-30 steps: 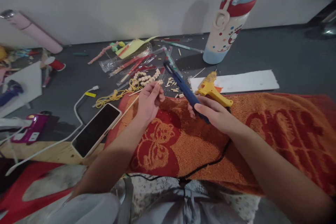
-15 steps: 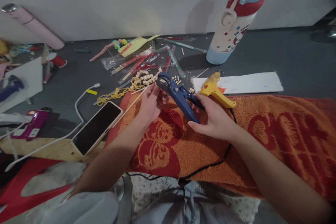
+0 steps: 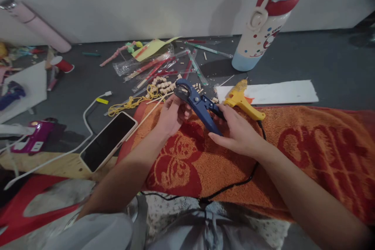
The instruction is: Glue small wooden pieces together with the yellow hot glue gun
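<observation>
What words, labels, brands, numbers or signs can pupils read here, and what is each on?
"CUT", on the white bottle; whether another letter follows is unclear.
Large red letter-like shapes on the orange towel: too distorted to read.
Marks on the green-patterned wrapper: too small to read.

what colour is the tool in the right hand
The tool in the right hand is blue, shown best in the head view.
</observation>
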Demonstrator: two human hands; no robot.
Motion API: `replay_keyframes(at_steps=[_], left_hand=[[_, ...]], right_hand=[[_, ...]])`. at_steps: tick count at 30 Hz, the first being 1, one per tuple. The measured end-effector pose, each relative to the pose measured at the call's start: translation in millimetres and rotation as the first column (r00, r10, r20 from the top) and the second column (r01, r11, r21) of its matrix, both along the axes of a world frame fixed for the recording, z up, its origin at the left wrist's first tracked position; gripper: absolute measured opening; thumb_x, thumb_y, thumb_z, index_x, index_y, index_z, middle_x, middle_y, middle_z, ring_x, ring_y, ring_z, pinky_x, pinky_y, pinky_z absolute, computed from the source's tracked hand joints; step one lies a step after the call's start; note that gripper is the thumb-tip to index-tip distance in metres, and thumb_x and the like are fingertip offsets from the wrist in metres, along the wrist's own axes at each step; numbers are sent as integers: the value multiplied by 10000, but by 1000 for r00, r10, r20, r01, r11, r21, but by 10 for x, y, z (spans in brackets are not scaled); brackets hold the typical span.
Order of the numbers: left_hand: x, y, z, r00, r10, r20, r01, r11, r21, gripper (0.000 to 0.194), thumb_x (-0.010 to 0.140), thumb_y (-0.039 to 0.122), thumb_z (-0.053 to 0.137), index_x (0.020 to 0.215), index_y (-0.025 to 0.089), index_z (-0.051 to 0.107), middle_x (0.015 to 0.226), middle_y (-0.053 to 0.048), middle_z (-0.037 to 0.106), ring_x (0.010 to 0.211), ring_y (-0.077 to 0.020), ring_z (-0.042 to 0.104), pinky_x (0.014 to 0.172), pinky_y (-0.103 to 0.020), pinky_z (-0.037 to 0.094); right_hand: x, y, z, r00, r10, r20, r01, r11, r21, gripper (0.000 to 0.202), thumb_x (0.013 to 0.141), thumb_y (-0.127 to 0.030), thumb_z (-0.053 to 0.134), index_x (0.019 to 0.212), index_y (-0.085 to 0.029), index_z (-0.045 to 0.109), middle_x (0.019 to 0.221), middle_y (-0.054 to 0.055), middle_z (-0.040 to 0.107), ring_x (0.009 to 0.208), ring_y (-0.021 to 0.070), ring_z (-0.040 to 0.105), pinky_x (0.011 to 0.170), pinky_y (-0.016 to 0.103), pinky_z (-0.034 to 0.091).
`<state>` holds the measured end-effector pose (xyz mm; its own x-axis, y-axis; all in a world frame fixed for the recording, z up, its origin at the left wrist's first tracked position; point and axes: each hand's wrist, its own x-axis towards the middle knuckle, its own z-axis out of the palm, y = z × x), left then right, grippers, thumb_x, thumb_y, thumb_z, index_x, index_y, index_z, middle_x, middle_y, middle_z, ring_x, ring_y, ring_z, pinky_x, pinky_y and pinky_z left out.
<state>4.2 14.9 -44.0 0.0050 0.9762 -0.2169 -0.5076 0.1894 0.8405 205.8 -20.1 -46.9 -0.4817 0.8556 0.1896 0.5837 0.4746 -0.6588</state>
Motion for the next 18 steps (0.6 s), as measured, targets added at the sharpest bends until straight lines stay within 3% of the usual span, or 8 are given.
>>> replay_keyframes(at_steps=[10,15,18], left_hand=[[-13,6,0,1000,13,18,-12,999,-37,321,867,326,646,632,165,497,499,52,516,371,-38,453,386,-151,351],[-8,22,30,1000,2,16,-2,999,-45,385,860,416,644,621,158,487,498,53,493,376,-25,430,378,-144,340],[-2,19,70,1000,5,25,-3,998,-60,391,844,471,643,654,162,497,535,54,507,398,-21,438,379,-140,337]], right_hand=[[24,0,-11,1000,6,31,-5,1000,-17,686,865,-538,543,1389,-138,353,1324,247,547,1224,393,541,991,585,462],[10,-6,4,1000,1,25,0,998,-67,664,885,-518,522,1403,-138,353,1362,244,527,1255,396,520,1032,598,425],[5,-13,-7,997,-19,-68,7,985,-170,618,890,-504,528,1391,-167,392,1370,202,537,1274,376,510,1054,564,417]])
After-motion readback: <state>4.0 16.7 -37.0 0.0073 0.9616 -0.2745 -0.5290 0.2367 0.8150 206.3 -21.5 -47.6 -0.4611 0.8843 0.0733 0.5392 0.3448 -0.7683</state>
